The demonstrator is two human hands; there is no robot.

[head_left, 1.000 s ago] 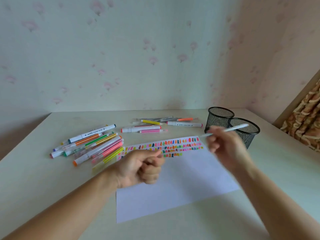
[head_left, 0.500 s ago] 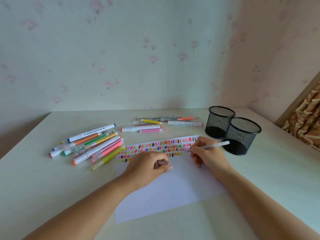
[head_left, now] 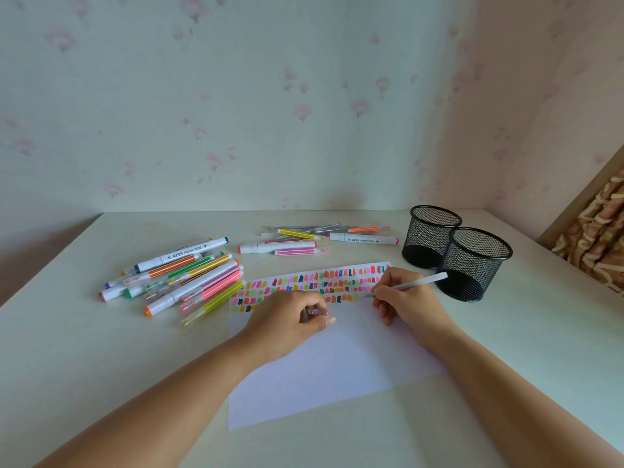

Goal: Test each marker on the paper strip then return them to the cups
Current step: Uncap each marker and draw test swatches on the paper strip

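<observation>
Two hands on paper (head_left: 320, 373), fingers curled: right hand (head_left: 410, 300) round white marker (head_left: 417, 282), left hand (head_left: 285, 320) round cap (head_left: 315, 312).

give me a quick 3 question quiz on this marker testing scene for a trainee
1. True or false: the two black wire-mesh cups already hold markers.
2. Multiple choice: the right hand holds a thin white marker. Where is its tip? A) inside a cup B) on the white paper sheet, at the rows of colour swatches C) raised in the air
3. Short answer: which hand pinches the small pinkish cap?

Key: 1 false, no markers show in them; 2 B; 3 the left hand.
</observation>
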